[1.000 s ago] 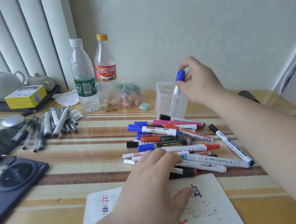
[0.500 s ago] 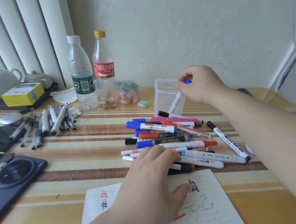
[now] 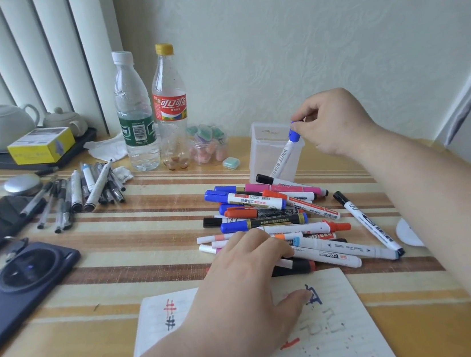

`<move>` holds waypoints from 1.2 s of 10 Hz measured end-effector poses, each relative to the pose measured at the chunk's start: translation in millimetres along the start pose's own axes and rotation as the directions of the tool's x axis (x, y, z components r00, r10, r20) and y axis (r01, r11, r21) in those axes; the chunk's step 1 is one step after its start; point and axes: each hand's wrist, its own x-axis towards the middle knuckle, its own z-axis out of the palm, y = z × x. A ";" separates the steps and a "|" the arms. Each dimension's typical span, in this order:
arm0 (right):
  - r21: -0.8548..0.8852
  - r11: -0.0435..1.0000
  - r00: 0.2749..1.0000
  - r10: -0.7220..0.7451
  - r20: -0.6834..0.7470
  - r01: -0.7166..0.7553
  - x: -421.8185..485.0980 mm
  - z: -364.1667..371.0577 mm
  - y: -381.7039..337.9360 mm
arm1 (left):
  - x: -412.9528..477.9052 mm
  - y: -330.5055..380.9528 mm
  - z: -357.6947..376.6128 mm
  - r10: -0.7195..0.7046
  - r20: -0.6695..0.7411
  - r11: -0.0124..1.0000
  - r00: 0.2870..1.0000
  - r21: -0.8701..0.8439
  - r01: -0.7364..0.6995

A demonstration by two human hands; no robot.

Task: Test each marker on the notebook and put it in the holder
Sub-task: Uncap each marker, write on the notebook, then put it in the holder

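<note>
The fingertips (image 3: 299, 117) of the right hand (image 3: 332, 126) are curled in and pinch the blue cap of a whiteboard marker (image 3: 283, 158). The marker's white barrel already stands slanted inside the clear holder (image 3: 264, 156), its lower end down near the holder's floor. This looks like the closing beat of the put-away step for this marker: tested and now being dropped in. The arm reaches across the right side of the striped table (image 3: 148, 249). The left hand (image 3: 242, 285) lies flat, its fingers close together and resting on the near edge of the pile of markers (image 3: 261, 204), the thumb spread apart onto the notebook (image 3: 338, 329), which it pins just in front of the pile. No marker is lifted there. The next move, as I judge it, calls for the right fingers to let go of the cap and clear the rim without tipping the light holder. Then one marker has to be drawn from the pile and uncapped over the page.
</note>
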 end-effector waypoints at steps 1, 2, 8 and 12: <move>0.043 0.999 1.000 0.008 -0.011 -0.007 -1.9 1.9 -2.0 | 0.4 0.2 -0.1 -0.002 -0.011 1.000 1.000 0.001 0.002; 0.097 0.994 0.998 0.055 -0.007 -0.054 -3.2 2.9 -1.6 | 0.1 1.3 -1.0 -0.004 -0.007 1.000 1.000 -0.004 0.004; 0.026 0.997 0.996 0.071 -0.051 -0.069 -0.9 17.7 -5.1 | 1.2 4.6 -3.8 -0.027 0.006 1.000 1.000 -0.014 0.027; 0.170 0.961 0.976 0.217 0.025 -0.218 20.0 18.6 -19.5 | 1.9 5.0 -5.9 -0.043 0.020 0.999 0.999 -0.027 0.043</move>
